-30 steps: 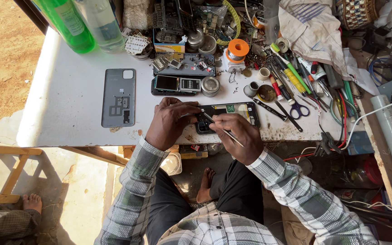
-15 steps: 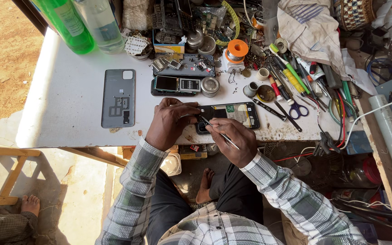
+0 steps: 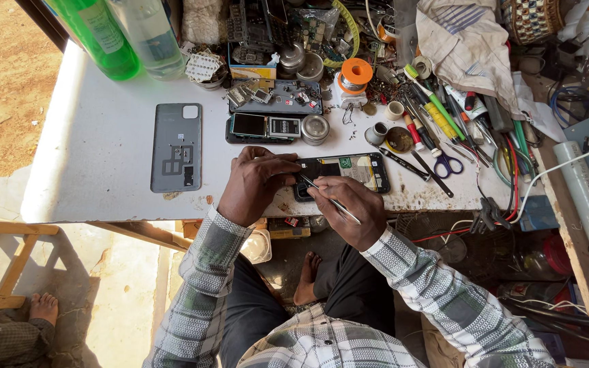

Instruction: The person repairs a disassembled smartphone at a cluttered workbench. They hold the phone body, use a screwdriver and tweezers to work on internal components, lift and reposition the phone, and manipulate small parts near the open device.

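An opened black smartphone (image 3: 349,172) lies face down near the front edge of the white table (image 3: 103,197), its inner boards showing. My left hand (image 3: 257,184) presses on the phone's left end with its fingers bent. My right hand (image 3: 349,208) grips thin metal tweezers (image 3: 328,197), whose tips touch the phone's left part. Both arms wear a checked shirt.
A grey phone back cover (image 3: 176,146) lies to the left. Behind stand a second opened phone (image 3: 264,127), small round tins (image 3: 315,128), an orange spool (image 3: 356,73), green and clear bottles (image 3: 103,34). Screwdrivers, scissors (image 3: 448,163) and cables crowd the right. A bare foot (image 3: 42,307) shows bottom left.
My hands stay on the opened phone; the tweezers have shifted slightly over its left part. Nothing else on the table has moved.
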